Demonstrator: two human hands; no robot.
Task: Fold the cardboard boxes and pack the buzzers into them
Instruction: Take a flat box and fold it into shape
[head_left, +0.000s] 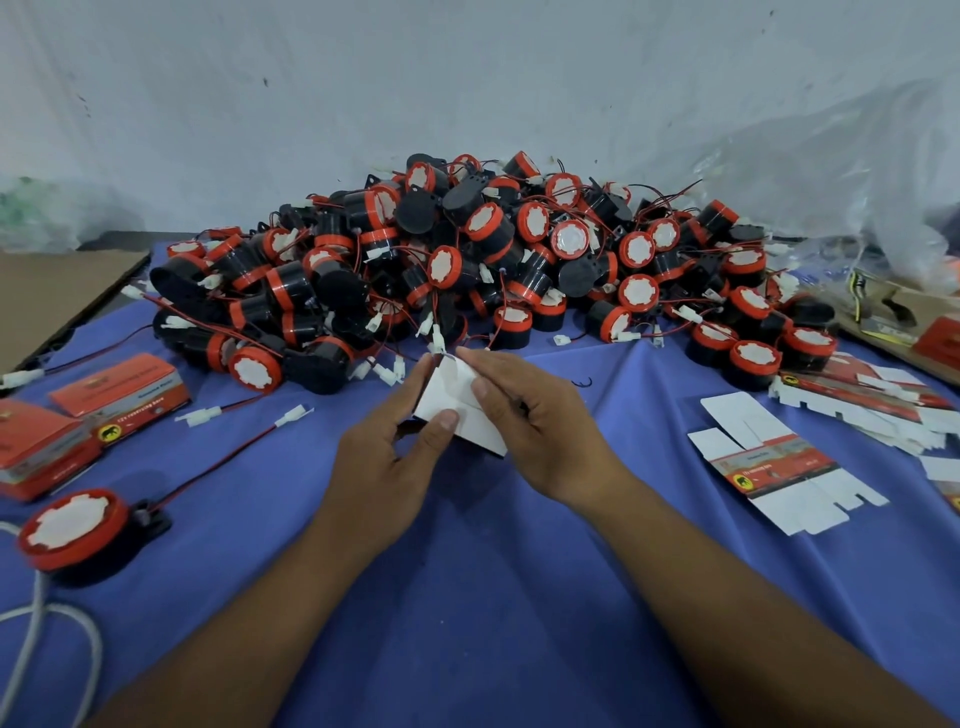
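Note:
Both hands hold a small white cardboard box (457, 402) above the blue cloth at the centre. My left hand (387, 457) grips its left side, thumb pressed on the white face. My right hand (530, 415) pinches the top flap from the right. Behind them lies a big heap of black-and-red buzzers (467, 260) with red wires and white plugs. One loose buzzer (72, 530) lies at the near left. Flat unfolded boxes (784, 467) lie to the right.
Folded red boxes (119, 395) and another red box (36, 452) sit at the left. A stack of flat boxes (872, 400) lies at the far right. Brown cardboard (47, 296) is at the back left, clear plastic bags (857, 171) at the back right. A white cord (36, 629) loops at the near left.

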